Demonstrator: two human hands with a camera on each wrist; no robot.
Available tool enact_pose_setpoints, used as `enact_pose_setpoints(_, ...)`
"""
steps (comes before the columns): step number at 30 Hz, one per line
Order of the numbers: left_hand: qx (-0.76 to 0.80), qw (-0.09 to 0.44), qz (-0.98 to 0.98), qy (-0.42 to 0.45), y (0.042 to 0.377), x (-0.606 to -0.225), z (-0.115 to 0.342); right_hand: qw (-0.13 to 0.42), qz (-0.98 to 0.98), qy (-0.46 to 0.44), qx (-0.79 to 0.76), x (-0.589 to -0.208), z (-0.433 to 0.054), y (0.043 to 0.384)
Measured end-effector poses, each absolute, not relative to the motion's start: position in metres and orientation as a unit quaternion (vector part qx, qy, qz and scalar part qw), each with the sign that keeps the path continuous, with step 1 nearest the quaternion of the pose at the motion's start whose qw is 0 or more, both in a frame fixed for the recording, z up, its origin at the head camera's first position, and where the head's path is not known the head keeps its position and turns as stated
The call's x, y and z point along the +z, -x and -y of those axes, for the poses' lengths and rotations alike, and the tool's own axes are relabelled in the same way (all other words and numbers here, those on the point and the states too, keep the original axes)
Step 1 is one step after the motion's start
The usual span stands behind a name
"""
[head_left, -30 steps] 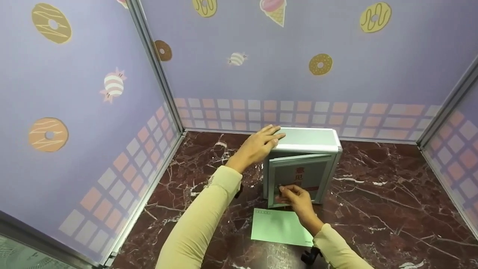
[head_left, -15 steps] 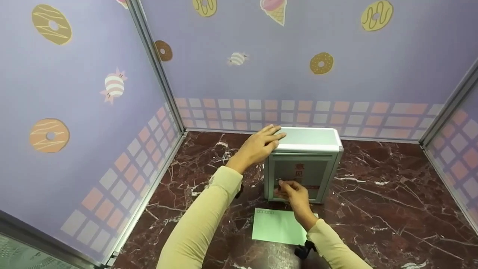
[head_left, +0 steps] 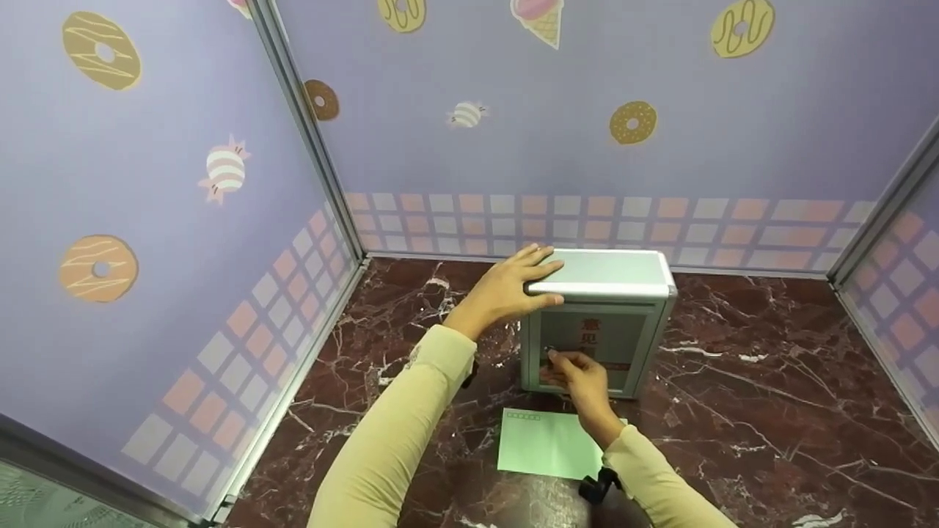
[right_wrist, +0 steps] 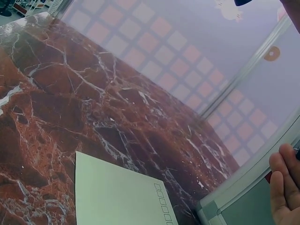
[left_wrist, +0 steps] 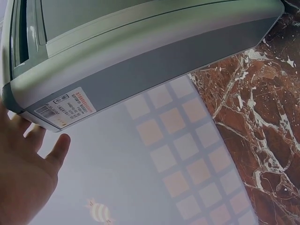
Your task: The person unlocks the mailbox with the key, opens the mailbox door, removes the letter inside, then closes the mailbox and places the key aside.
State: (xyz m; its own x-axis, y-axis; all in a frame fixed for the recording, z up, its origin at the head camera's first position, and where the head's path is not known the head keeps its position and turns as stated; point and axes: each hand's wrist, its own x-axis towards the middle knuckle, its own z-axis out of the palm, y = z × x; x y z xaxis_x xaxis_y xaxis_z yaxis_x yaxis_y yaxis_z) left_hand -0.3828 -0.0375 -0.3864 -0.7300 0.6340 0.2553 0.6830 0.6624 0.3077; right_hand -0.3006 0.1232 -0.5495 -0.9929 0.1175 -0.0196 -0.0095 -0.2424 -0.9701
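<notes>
A silver-grey metal suggestion box (head_left: 609,271) with red characters stands upright on the marble-patterned table. Its front door (head_left: 623,334) lies flush in the frame. My left hand (head_left: 502,290) rests on the box's upper left corner, straight fingers on top and thumb along the front edge; the left wrist view shows a printed label (left_wrist: 65,108) on the side. With my right hand (head_left: 587,381) I pinch what looks like a small key (head_left: 550,353) at the door's left side, mostly hidden by the fingers. Below lies a pale green envelope (head_left: 546,444), partly under my right wrist.
The dark red table (head_left: 748,411) extends on both sides of the box. Patterned purple walls (head_left: 469,161) rise at the back and sides. A metal rail (head_left: 293,440) runs along the left edge.
The box's door, ajar a second ago, has swung into its frame along with my right hand. My left thumb has moved from the top edge onto the front.
</notes>
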Motion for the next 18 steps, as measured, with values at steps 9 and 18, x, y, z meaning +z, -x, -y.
enact_pose_setpoints(9, -0.171, 0.064, 0.912, 0.367, 0.386, -0.3831, 0.0362, 0.043, 0.611, 0.046, 0.789, -0.5474, -0.122, 0.3013)
enact_pose_setpoints(18, -0.171, 0.058, 0.915, 0.362, 0.3852, -0.3847, 0.0361, 0.025, 0.588, 0.073, 0.805, -0.5471, -0.1207, 0.3014)
